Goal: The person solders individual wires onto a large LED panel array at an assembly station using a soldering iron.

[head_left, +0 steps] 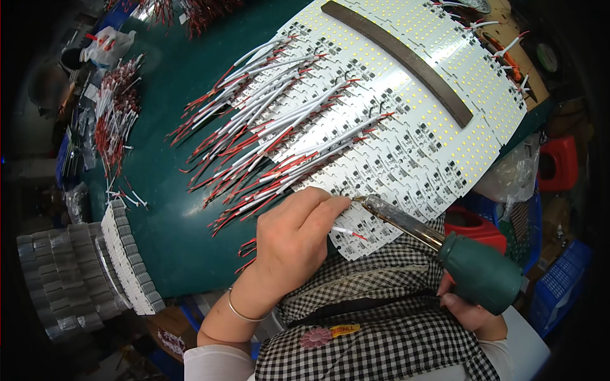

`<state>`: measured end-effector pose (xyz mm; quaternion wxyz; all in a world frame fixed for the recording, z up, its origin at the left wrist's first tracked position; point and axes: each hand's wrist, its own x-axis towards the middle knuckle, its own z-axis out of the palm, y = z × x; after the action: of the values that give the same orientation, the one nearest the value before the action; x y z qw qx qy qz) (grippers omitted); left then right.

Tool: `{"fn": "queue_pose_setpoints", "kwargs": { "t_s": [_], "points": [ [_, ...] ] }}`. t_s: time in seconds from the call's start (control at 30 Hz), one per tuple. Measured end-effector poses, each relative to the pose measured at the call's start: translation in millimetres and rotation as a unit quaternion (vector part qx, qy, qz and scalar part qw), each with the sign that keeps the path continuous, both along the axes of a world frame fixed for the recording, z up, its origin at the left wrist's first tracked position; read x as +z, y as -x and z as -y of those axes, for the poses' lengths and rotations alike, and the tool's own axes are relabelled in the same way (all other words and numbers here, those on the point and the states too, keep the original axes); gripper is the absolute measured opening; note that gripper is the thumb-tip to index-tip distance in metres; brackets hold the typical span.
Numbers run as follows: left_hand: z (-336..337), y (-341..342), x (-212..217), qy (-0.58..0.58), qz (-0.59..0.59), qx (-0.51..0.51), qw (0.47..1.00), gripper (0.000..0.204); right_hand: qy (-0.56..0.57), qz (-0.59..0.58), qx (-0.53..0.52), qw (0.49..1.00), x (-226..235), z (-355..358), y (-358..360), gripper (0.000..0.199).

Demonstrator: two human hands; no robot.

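Note:
A large white panel of LED circuit boards (413,120) lies on the green table, with many red-and-white wires (273,140) fanning out from its left side. My left hand (295,238) rests on the panel's near edge and pinches a short red-and-white wire (346,231) against the board. My right hand (467,305) grips the green handle of a soldering iron (445,244). The iron's tip touches the board just beside my left fingertips.
A dark curved bar (400,57) lies across the panel. Stacks of white boards (130,257) and grey blocks (54,279) sit at the left table edge. Loose wire bundles (114,114) lie far left. Red and blue bins (559,165) stand at right.

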<state>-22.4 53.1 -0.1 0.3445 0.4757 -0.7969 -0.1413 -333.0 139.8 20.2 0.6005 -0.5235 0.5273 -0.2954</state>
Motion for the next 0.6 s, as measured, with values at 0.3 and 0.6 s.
{"fn": "queue_pose_setpoints", "kwargs": {
  "t_s": [0.3,0.6],
  "points": [
    [-4.8,2.2,-3.2,0.046,0.035,0.009,0.998,0.033,0.251,-0.257,0.191,0.914,6.9,15.7,4.9,0.020],
    [-4.7,5.0,1.9,0.038,0.043,0.017,0.998,0.033,0.018,0.081,-0.184,0.979,19.9,-1.2,-12.3,0.067]
  ]
}}
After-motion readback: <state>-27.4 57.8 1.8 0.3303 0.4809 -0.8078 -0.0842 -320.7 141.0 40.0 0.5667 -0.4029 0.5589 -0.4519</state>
